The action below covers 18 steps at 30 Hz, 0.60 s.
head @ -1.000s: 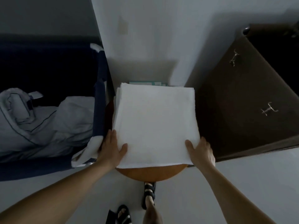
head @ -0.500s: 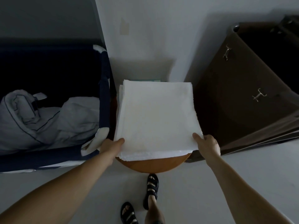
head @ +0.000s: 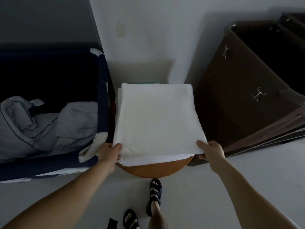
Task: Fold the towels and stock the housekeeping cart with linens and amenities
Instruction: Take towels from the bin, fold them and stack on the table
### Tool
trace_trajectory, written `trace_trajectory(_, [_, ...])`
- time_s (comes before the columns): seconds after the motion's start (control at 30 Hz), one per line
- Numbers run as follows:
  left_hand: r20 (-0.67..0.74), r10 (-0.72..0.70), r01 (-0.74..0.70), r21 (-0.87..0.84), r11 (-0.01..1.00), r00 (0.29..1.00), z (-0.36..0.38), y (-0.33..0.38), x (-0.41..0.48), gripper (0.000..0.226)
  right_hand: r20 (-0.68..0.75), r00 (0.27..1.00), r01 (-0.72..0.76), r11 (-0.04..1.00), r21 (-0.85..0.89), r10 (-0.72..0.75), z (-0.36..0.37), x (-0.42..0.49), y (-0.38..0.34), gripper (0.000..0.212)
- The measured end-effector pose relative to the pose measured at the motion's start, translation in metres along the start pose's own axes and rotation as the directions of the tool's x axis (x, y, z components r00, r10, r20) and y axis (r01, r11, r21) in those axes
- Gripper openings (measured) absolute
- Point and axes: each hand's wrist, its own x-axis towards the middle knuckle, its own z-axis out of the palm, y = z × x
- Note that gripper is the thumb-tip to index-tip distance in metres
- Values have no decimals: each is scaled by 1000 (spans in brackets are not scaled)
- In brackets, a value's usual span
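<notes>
A folded white towel (head: 156, 116) lies on top of a stack of white towels on a round wooden stool (head: 155, 169). My left hand (head: 108, 152) grips the top towel's near left corner, thumb on top and fingers beneath. My right hand (head: 212, 152) grips its near right corner the same way. The near edge of the top towel is raised a little off the towel below (head: 148, 160), whose rough edge shows underneath.
A navy fabric bin (head: 102, 100) with crumpled grey-white linen (head: 49, 128) stands to the left. A dark brown cabinet (head: 244, 100) with metal handles stands to the right. A white wall is behind the stool. My sandalled feet (head: 155, 194) are on the pale floor.
My hands went from lying flat on the towel's near corners to gripping them. The near edge of the top towel has lifted, showing the towel below.
</notes>
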Motion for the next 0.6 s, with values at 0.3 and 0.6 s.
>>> trace_trajectory(0.3, [237,-239,259,-55,964,942,3,22,21,47,155,972,-191,976,103,174,5,24,-18,44])
trace_trajectory(0.6, [179,19,0,-107,994,984,8,159,4,36,178,978,62,972,225,-104,1,18,-135,14])
